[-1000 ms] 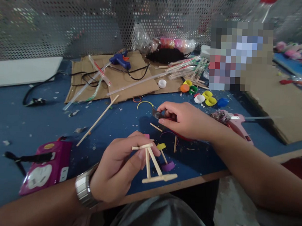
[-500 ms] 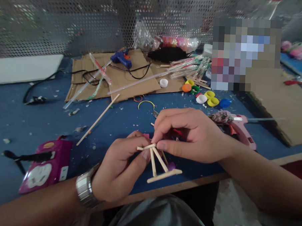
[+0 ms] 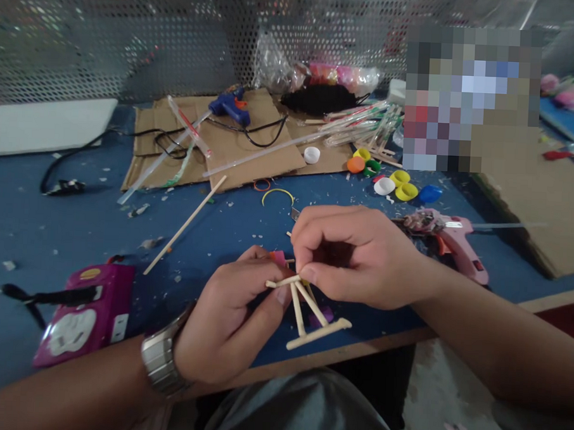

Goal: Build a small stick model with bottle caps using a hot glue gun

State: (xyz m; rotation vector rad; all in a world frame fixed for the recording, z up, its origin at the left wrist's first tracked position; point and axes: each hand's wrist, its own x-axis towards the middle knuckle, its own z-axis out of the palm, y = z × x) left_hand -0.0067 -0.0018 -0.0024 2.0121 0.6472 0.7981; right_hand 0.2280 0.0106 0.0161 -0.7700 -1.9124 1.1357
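A small frame of wooden sticks is held between my two hands, above the table's front edge. My left hand is closed round its left side, thumb against the sticks. The thumb and fingers of my right hand pinch the frame's upper end. Two slanting sticks run from that upper stick down to a longer crosswise one. Behind the frame show a pink piece by my left fingers and a purple piece; how they connect is hidden.
A pink glue gun lies right of my hands, a blue glue gun on cardboard behind. Coloured bottle caps and wrapped sticks lie beyond. Leftward are a loose stick and a magenta box with a cable.
The stick frame has shifted slightly right and tilted a little in my hands. My right hand still pinches its upper end. The view has moved slightly.
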